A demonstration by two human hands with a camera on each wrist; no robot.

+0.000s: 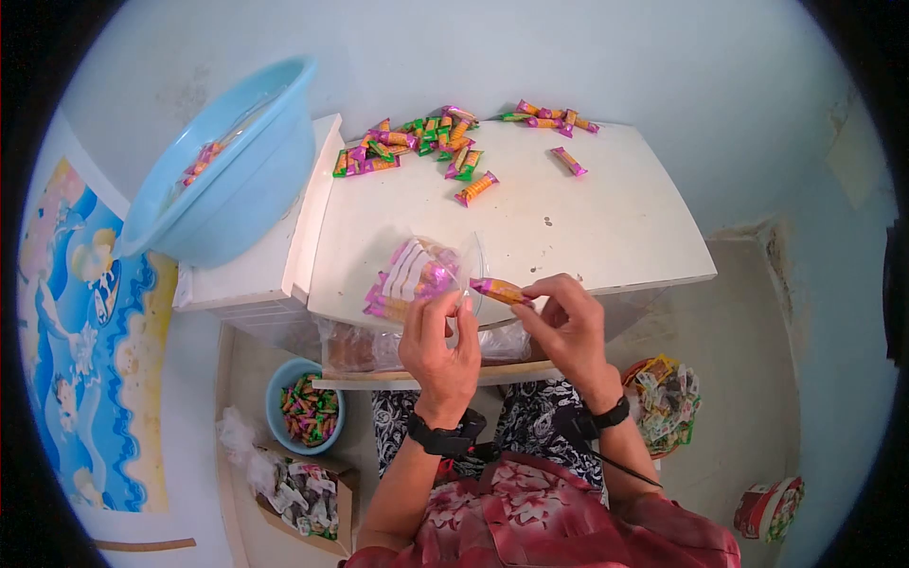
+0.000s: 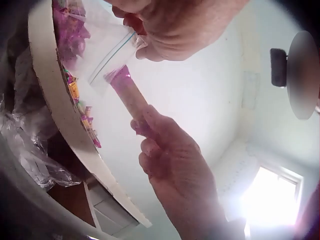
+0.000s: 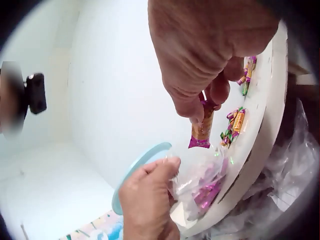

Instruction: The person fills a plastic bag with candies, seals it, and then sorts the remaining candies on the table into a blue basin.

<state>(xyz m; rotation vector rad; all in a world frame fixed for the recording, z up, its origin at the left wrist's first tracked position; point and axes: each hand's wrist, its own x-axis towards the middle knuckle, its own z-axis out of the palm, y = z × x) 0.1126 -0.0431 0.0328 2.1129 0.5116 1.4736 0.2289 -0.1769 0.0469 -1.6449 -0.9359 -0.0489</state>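
My left hand (image 1: 440, 360) pinches the edge of a clear zip bag (image 1: 409, 270) near its mouth. The bag lies on the white tabletop, with purple-wrapped snacks showing inside. In the left wrist view its blue zip line (image 2: 111, 59) shows. My right hand (image 1: 576, 331) holds one snack (image 1: 500, 290) in a purple and orange wrapper by its end, between thumb and fingers. The snack's far end is right at the bag's mouth. In the right wrist view the same snack (image 3: 202, 131) points toward the bag.
Loose purple and green wrapped snacks (image 1: 445, 133) lie along the back of the tabletop (image 1: 606, 227). A large blue basin (image 1: 270, 156) stands tilted at left. Below are a small blue tub (image 1: 272, 402) of snacks, a box (image 1: 346, 502) of wrappers and a basket (image 1: 636, 371).
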